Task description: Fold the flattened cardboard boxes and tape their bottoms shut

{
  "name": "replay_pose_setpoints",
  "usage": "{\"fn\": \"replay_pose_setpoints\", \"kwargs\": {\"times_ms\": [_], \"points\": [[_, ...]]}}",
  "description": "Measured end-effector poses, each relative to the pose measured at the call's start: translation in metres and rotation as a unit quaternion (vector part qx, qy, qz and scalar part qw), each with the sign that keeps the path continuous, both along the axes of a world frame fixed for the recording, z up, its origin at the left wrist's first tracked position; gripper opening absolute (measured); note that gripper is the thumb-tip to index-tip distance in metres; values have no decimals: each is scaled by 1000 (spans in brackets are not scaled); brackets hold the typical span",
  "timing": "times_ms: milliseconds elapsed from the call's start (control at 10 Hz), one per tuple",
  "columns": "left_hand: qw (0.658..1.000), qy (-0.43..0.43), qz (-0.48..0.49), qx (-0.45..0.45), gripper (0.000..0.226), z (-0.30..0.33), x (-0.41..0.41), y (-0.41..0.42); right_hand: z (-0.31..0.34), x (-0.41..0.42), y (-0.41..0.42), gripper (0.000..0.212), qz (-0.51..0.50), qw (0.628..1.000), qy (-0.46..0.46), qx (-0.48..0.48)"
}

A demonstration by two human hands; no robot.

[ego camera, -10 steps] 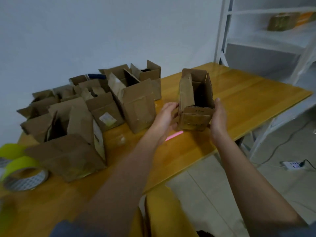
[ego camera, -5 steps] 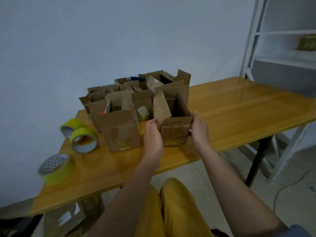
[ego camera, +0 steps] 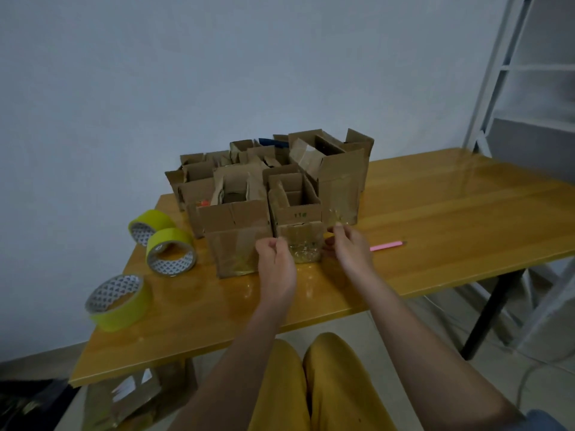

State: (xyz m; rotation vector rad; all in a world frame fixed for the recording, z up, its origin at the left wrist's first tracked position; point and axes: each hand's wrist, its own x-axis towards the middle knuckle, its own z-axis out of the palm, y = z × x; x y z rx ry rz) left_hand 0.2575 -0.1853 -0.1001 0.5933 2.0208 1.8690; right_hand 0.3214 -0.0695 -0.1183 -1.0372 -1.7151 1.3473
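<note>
A small folded cardboard box marked "11#" stands upright on the wooden table, open top up, clear tape shining on its lower front. It sits tight against a wider taped box on its left. My left hand is at the small box's lower left corner with its fingers curled in and nothing in them. My right hand hovers by the box's right side, fingers loosely bent, fingertips close to the edge.
Several more folded boxes crowd behind, a taller one at the right. Three yellow tape rolls lie at the left. A pink pencil lies right of my hand. A white shelf stands at the far right; flattened cardboard lies under the table.
Both hands carried the small box leftward from the table's middle and set it down beside the wider box. My palms have come off its sides.
</note>
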Motion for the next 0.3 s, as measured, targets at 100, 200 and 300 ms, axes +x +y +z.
{"fn": "replay_pose_setpoints", "kwargs": {"times_ms": [100,200,300], "points": [[1000,2,-27,-14,16,-1,-1,3,-1,-6,5,30,18,1000,-6,10],[999,2,-46,-28,18,-5,1,0,1,-3,0,32,18,999,-23,44],[999,30,-22,-9,18,-2,-2,-7,12,4,-2,28,-37,993,14,108]]}}
